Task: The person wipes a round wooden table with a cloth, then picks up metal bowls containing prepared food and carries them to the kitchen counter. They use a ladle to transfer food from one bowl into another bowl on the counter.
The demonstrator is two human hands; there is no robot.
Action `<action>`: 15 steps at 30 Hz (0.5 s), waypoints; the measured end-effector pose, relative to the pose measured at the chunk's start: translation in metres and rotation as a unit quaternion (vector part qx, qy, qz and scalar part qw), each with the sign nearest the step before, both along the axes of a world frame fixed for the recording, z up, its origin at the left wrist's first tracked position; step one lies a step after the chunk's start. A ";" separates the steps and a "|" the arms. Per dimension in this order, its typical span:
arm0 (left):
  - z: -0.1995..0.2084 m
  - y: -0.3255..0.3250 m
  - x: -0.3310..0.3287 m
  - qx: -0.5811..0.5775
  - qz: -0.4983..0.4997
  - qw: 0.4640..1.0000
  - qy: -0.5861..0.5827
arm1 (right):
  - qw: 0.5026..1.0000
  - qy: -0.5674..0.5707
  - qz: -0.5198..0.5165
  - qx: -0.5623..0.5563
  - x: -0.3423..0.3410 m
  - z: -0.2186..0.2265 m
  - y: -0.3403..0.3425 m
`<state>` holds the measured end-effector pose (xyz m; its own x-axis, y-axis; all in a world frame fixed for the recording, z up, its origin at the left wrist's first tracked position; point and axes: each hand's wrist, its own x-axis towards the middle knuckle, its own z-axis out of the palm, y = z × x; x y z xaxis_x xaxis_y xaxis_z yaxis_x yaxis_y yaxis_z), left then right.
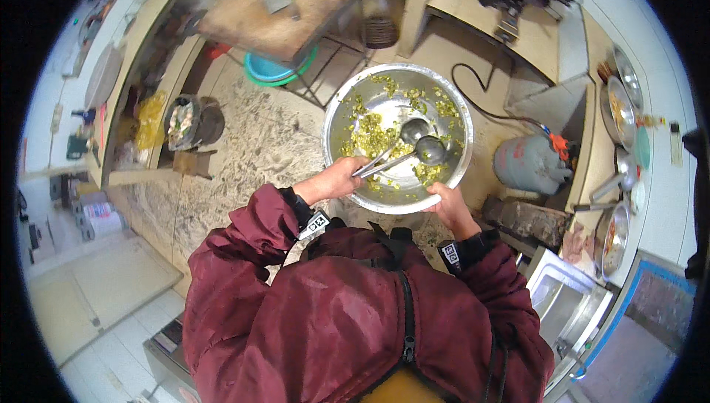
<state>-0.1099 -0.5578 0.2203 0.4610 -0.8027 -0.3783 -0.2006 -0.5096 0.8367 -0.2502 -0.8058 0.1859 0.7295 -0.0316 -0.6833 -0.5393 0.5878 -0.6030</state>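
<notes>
A large round steel basin (467, 118) is held out in front of me over the floor. Chopped green vegetable pieces (370, 135) cling to its bottom and walls. Two steel ladles rest inside, a nearer ladle (431, 150) and a farther ladle (414, 131), their bowls side by side. My left hand (339, 179) is closed around the ladle handles at the basin's near left rim; whether it also grips the rim is hard to see. At the near right rim, my right hand (450, 205) grips the basin, thumb on the edge.
A wooden-topped stand (251, 15) carries a cleaver (279, 0); blue and green tubs (274, 69) sit below it. To the right stand a gas cylinder (529, 163) with a hose and a counter with several metal bowls (620, 111). A pot of food (183, 123) is on the left.
</notes>
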 end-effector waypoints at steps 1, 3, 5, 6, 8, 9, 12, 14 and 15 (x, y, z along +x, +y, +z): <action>0.004 0.021 0.008 -0.034 -0.014 0.999 -0.035 | 1.000 -0.008 0.020 -0.007 0.014 -0.002 0.014; 0.014 0.064 0.018 0.015 -0.023 0.992 -0.120 | 0.998 0.036 0.038 -0.018 0.039 -0.003 0.047; 0.023 0.110 0.024 0.070 -0.033 0.976 -0.203 | 0.998 0.030 0.047 -0.032 0.064 -0.001 0.084; 0.028 0.133 0.026 0.096 -0.018 0.966 -0.241 | 0.997 0.034 0.059 -0.041 0.080 0.001 0.102; 0.034 0.176 0.035 0.123 0.064 0.955 -0.262 | 0.995 0.039 0.076 -0.049 0.111 0.007 0.137; 0.036 0.198 0.043 0.134 0.106 0.946 -0.276 | 0.995 0.040 0.081 -0.049 0.127 0.009 0.156; 0.037 0.259 0.072 0.183 0.208 0.909 -0.313 | 0.994 0.026 0.104 -0.027 0.172 0.015 0.211; 0.037 0.294 0.089 0.180 0.266 0.888 -0.330 | 0.991 0.050 0.125 0.023 0.199 0.018 0.243; 0.036 0.306 0.097 0.197 0.268 0.883 -0.331 | 0.989 0.026 0.144 0.020 0.211 0.019 0.257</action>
<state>-0.0124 -0.2515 0.2559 0.9595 -0.2688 -0.0847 -0.2214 -0.9050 0.3632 -0.0391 -0.5483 0.2051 0.6685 0.2005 -0.7162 -0.7174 0.4276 -0.5500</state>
